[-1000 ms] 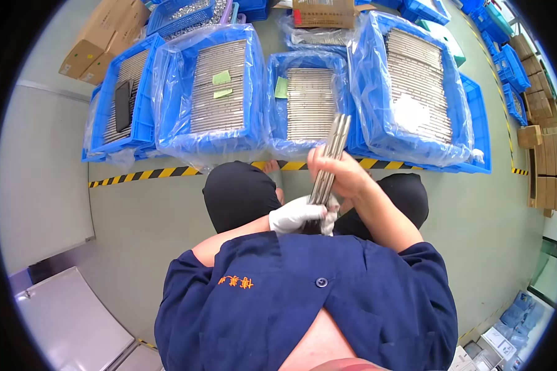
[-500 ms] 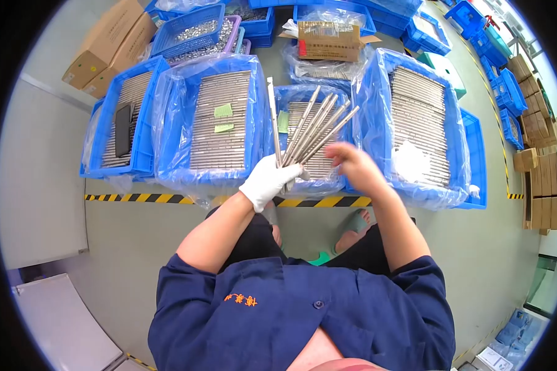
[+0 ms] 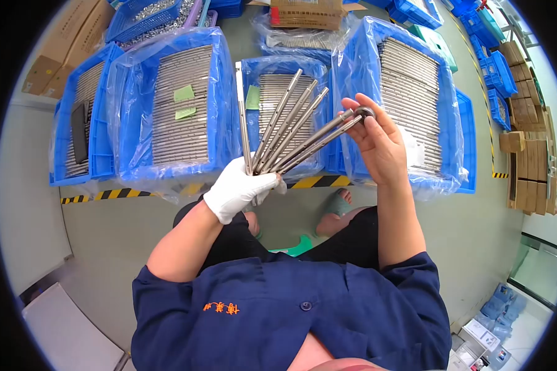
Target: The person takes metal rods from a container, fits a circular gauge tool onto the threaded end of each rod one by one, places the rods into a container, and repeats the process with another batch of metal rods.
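Note:
My left hand (image 3: 240, 190), in a white glove, is closed round the lower ends of several slim metal rods (image 3: 289, 123), which fan out upward and to the right. Bare and raised at the right, my right hand (image 3: 380, 145) pinches a dark round metal piece (image 3: 366, 113) between thumb and fingers. That piece sits at the far tips of the rightmost rods; whether it is around a tip or only against it, I cannot tell. Behind the fan stands a plastic-lined blue crate (image 3: 252, 66) of similar rods, with a green paper slip (image 3: 252, 98) at its left side.
Lined blue crates of rods stand left (image 3: 220, 93) and right (image 3: 342, 80). A dark flat object (image 3: 80, 132) lies on rods in the far-left crate. Cardboard boxes (image 3: 306, 13) sit behind. Yellow-black floor tape (image 3: 319, 182) runs before the crates, near my feet.
My right hand has come up and now holds the dark round piece at the rod tips. The rods are spread wider in my left hand. The camera view has shifted.

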Action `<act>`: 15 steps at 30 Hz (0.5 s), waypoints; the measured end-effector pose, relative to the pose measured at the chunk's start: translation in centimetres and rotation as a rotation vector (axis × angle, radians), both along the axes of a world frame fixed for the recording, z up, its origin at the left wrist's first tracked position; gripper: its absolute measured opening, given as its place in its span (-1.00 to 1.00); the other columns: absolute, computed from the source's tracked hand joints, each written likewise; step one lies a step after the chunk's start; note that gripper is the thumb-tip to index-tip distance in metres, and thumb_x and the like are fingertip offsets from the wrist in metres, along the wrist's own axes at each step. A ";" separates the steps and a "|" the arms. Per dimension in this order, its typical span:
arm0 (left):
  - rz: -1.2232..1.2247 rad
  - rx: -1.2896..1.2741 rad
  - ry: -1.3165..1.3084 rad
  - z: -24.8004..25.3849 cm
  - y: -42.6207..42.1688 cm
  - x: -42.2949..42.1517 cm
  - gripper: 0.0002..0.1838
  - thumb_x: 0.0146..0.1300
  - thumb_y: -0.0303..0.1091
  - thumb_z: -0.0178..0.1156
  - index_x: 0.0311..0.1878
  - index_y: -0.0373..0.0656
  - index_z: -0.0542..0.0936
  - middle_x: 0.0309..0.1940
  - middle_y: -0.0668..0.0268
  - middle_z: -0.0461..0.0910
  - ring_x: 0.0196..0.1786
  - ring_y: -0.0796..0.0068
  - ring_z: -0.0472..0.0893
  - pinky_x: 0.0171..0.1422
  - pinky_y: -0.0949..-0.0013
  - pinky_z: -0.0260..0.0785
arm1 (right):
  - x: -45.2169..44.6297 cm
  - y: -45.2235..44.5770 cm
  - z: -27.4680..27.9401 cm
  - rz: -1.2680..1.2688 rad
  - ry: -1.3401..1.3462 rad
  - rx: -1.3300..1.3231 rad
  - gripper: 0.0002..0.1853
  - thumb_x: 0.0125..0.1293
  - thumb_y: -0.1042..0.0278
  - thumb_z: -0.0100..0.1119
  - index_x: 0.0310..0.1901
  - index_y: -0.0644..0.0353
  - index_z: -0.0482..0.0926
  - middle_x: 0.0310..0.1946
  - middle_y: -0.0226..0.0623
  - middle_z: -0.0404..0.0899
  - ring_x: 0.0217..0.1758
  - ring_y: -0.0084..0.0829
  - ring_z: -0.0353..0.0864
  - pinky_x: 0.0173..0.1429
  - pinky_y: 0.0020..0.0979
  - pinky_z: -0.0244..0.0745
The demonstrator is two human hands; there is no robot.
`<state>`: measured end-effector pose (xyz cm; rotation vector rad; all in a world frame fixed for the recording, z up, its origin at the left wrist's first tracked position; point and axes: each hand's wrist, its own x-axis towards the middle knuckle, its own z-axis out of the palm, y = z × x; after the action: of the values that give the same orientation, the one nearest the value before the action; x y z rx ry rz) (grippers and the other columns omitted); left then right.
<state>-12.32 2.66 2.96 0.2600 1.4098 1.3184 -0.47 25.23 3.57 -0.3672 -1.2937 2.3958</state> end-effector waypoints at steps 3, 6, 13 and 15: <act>-0.001 -0.014 -0.008 0.7 0.0 0.0 -0.86 0.09 -0.34 0.18 -0.31 -0.18 0.54 -0.52 0.36 0.57 -0.60 0.74 0.35 -0.54 0.59 0.18 | -0.1 -0.5 -0.1 -0.027 -0.073 0.184 -0.62 0.38 0.54 -0.21 0.22 0.35 0.29 0.14 0.00 0.38 0.14 -0.23 0.47 0.24 -0.27 0.37; -0.003 -0.013 -0.001 0.6 0.0 0.2 -0.85 0.09 -0.33 0.21 -0.32 -0.18 0.54 -0.52 0.32 0.58 -0.60 0.72 0.37 -0.54 0.58 0.19 | -0.4 -1.5 -0.1 -0.189 -0.135 0.402 -0.65 0.35 0.55 -0.11 0.16 0.34 0.37 0.07 -0.14 0.47 0.07 -0.42 0.50 0.15 -0.44 0.38; 0.001 -0.017 0.017 0.0 -0.4 0.7 -0.84 0.07 -0.31 0.23 -0.35 -0.18 0.54 -0.54 0.32 0.57 -0.58 0.69 0.42 -0.54 0.57 0.22 | 0.0 -3.1 -0.7 -0.144 -0.209 0.728 -0.63 0.38 0.57 -0.19 0.21 0.38 0.29 0.14 -0.10 0.40 0.14 -0.24 0.48 0.19 -0.36 0.39; -0.021 -0.032 -0.014 -0.1 -0.9 0.0 -0.85 0.07 -0.32 0.22 -0.36 -0.19 0.55 -0.55 0.36 0.54 -0.58 0.69 0.41 -0.53 0.56 0.23 | 0.1 -2.6 -0.2 -0.027 -0.198 0.620 -0.59 0.34 0.61 -0.16 0.23 0.36 0.29 0.15 -0.11 0.40 0.12 -0.27 0.50 0.19 -0.36 0.39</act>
<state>-12.33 1.75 2.91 0.2433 1.4122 1.2771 -0.39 22.61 3.39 -0.4322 -2.0086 1.8363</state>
